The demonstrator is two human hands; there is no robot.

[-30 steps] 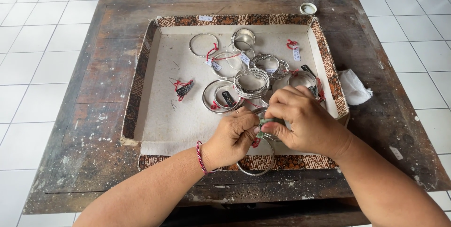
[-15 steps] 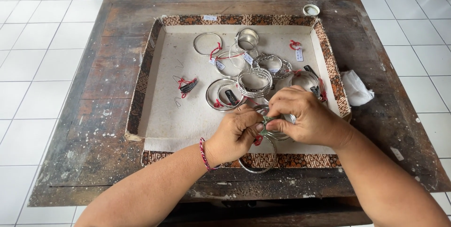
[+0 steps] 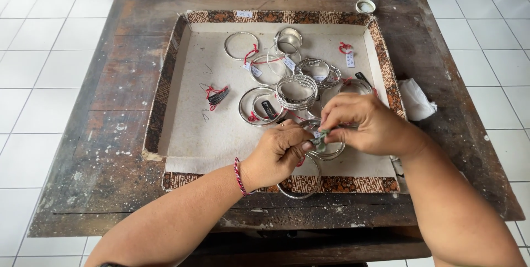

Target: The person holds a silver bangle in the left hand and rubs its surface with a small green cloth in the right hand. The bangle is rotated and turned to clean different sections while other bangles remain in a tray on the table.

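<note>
Head view: over the last second the 2 hands have barely shifted on the tray, but the right hand (image 3: 367,126) has turned so its fingertips now pinch down toward the left hand (image 3: 279,154), and a small green bit (image 3: 320,140) shows between the 2 sets of fingertips where before they hid it. Both hands are clenched on a cluster of silver bangles (image 3: 326,148); the left thumb and forefinger grip the near rim, the right fingers press the green bit against the metal, so the handling looks like close work on 1 bangle, not a lift or a carry. Another bangle (image 3: 301,187) hangs below the left palm, over the patterned near edge of the shallow tray (image 3: 165,101). Just beyond the fingertips lie a stack of bangles (image 3: 296,91) and other tagged ones with red thread, near enough to be knocked. To the left of the fingers the tray floor is open except for a small dark clip (image 3: 218,96). Right of the right wrist sits the tray wall, then a crumpled white cloth (image 3: 415,99) on the worn wooden table (image 3: 110,151).
</note>
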